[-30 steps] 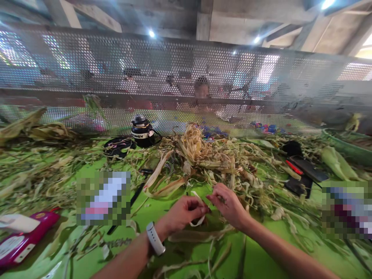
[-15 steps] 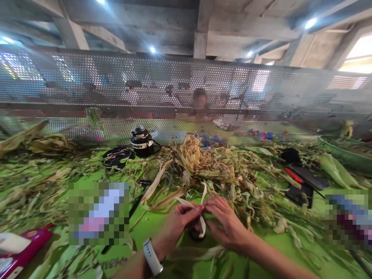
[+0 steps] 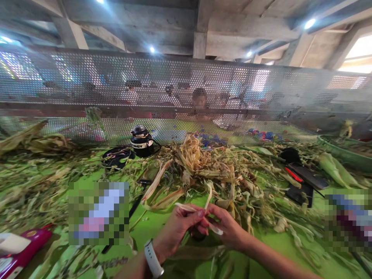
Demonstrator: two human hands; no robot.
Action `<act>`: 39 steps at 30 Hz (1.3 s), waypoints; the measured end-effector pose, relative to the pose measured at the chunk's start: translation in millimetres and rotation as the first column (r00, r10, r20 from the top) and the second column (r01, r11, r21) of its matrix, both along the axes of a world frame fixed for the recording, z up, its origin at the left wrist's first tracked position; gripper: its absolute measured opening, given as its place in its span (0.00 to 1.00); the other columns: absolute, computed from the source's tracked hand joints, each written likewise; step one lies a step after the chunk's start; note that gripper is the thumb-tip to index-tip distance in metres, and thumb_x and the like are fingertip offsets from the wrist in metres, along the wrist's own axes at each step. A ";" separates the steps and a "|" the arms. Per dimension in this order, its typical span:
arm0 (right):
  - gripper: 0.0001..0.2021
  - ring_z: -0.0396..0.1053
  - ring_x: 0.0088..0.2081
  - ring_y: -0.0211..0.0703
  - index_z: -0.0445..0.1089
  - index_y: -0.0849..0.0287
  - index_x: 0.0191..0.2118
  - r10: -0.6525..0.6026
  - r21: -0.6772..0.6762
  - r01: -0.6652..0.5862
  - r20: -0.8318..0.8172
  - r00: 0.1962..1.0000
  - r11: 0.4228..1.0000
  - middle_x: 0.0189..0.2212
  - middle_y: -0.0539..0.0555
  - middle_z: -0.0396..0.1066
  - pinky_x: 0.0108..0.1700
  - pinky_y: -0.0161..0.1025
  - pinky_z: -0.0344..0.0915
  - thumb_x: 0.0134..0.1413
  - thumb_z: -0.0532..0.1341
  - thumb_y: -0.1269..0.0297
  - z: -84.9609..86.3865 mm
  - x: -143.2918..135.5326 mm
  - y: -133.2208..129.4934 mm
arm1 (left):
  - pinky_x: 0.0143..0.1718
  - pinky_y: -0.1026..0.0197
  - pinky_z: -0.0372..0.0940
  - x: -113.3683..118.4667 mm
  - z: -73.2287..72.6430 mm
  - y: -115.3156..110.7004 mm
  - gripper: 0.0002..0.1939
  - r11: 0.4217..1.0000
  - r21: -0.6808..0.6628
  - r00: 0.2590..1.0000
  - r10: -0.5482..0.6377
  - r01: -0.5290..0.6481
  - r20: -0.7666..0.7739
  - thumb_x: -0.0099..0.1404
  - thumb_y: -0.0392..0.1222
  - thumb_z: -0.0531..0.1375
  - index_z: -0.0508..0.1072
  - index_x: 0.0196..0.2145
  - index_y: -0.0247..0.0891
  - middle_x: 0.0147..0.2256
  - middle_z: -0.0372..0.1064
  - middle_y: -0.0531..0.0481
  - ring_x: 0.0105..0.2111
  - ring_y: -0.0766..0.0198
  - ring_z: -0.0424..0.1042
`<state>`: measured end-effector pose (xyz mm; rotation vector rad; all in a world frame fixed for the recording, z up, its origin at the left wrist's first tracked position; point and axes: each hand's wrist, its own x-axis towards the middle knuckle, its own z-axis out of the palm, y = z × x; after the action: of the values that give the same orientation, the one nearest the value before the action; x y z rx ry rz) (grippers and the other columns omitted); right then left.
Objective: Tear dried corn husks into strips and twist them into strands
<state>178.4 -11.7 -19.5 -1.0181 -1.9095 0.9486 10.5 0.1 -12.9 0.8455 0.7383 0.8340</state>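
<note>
Pale corn husk strips (image 3: 209,195) are pinched between my two hands, low in the middle of the head view. My left hand (image 3: 186,224), with a white watch (image 3: 153,259) at its wrist, grips one end between thumb and fingers. On the other side my right hand (image 3: 225,226) is closed on the strips, its fingertips meeting those of the left. One tip points up and another sticks out below the right fingers. A small dark round thing (image 3: 198,235) lies under the hands, mostly hidden. Behind them rises a heap of dry husk (image 3: 215,166).
A black jar (image 3: 141,141) and a black pouch (image 3: 118,157) stand behind on the left. Phones (image 3: 308,176) lie at right beside a green basket (image 3: 345,151). A magenta device (image 3: 26,248) sits front left. A perforated metal screen (image 3: 162,93) closes off the back, people beyond it.
My right hand has turned and dropped slightly, its fingers now curled closer to the left. The lower strip end has swung to the right.
</note>
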 end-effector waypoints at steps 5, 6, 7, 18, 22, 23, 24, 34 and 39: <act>0.17 0.58 0.27 0.37 0.64 0.60 0.29 0.001 -0.156 -0.017 -0.100 0.995 0.988 0.24 0.49 0.61 0.31 0.35 0.59 0.58 0.54 0.51 2.2 0.7 4.8 | 0.20 0.69 0.57 -3.9 6.1 4.4 0.18 0.993 -0.114 1.000 0.004 -0.006 -0.019 0.55 0.54 0.61 0.74 0.31 0.34 0.22 0.75 0.48 0.21 0.65 0.72; 0.17 0.57 0.26 0.36 0.63 0.60 0.28 0.003 -0.184 -0.024 -0.114 0.993 0.983 0.23 0.49 0.59 0.29 0.34 0.58 0.57 0.54 0.51 0.9 0.7 5.5 | 0.21 0.68 0.58 -4.5 7.3 4.6 0.19 0.990 -0.138 1.000 -0.007 0.005 -0.019 0.55 0.55 0.60 0.74 0.31 0.34 0.22 0.74 0.48 0.21 0.64 0.72; 0.17 0.56 0.25 0.35 0.63 0.60 0.28 0.007 -0.212 -0.033 -0.123 0.992 0.977 0.23 0.48 0.58 0.28 0.34 0.57 0.57 0.54 0.51 -0.3 0.7 5.8 | 0.21 0.67 0.59 -4.8 8.1 4.6 0.20 0.989 -0.149 1.000 -0.016 0.013 -0.018 0.55 0.56 0.60 0.74 0.31 0.34 0.22 0.75 0.48 0.21 0.64 0.73; 0.07 0.63 0.36 0.46 0.63 0.59 0.33 -0.167 0.292 0.107 0.188 0.968 0.950 0.32 0.55 0.65 0.39 0.41 0.62 0.55 0.53 0.62 19.2 12.0 2.1 | 0.28 0.65 0.64 -0.7 2.9 5.9 0.15 0.989 -0.107 0.995 0.100 -0.101 -0.011 0.49 0.46 0.68 0.71 0.29 0.34 0.24 0.74 0.49 0.23 0.66 0.72; 0.13 0.60 0.24 0.38 0.59 0.58 0.24 -0.242 0.348 0.146 0.251 0.937 0.926 0.21 0.50 0.61 0.27 0.34 0.57 0.60 0.50 0.65 10.9 7.7 4.2 | 0.25 0.66 0.63 1.9 -3.6 5.5 0.16 0.990 -0.121 0.998 0.066 -0.068 -0.019 0.46 0.45 0.70 0.69 0.27 0.34 0.22 0.72 0.50 0.22 0.66 0.71; 0.14 0.59 0.23 0.37 0.59 0.58 0.23 -0.253 0.366 0.152 0.245 0.936 0.918 0.20 0.49 0.61 0.26 0.33 0.56 0.60 0.50 0.66 8.8 6.4 4.6 | 0.24 0.65 0.63 2.5 -5.0 5.5 0.17 0.991 -0.117 0.998 0.067 -0.069 -0.022 0.45 0.45 0.70 0.69 0.26 0.34 0.21 0.72 0.51 0.22 0.66 0.70; 0.15 0.59 0.22 0.36 0.58 0.57 0.22 -0.271 0.385 0.167 0.235 0.933 0.908 0.19 0.49 0.60 0.25 0.33 0.56 0.61 0.49 0.66 7.3 5.4 4.8 | 0.24 0.65 0.62 2.9 -6.1 5.6 0.17 0.991 -0.108 0.997 0.071 -0.073 -0.023 0.44 0.45 0.70 0.69 0.26 0.34 0.21 0.72 0.51 0.21 0.66 0.70; 0.16 0.57 0.21 0.35 0.56 0.57 0.21 -0.347 0.342 0.280 0.151 0.926 0.897 0.18 0.47 0.57 0.23 0.31 0.54 0.61 0.49 0.63 4.7 5.6 6.9 | 0.26 0.64 0.63 4.9 -3.0 5.1 0.18 0.990 -0.062 0.989 0.120 -0.126 -0.083 0.41 0.49 0.70 0.69 0.23 0.35 0.20 0.72 0.52 0.21 0.67 0.69; 0.16 0.59 0.21 0.35 0.57 0.57 0.22 -0.281 0.279 0.231 0.156 0.947 0.932 0.18 0.47 0.60 0.24 0.31 0.55 0.61 0.50 0.62 2.0 4.1 5.8 | 0.27 0.64 0.64 6.3 -4.9 5.4 0.19 0.997 -0.033 0.993 0.072 -0.075 -0.098 0.42 0.50 0.70 0.73 0.29 0.35 0.24 0.73 0.51 0.23 0.66 0.70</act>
<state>182.5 -5.9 -17.5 -1.2016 -1.9341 0.4507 16.8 5.5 -17.8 0.8345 0.8715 0.8471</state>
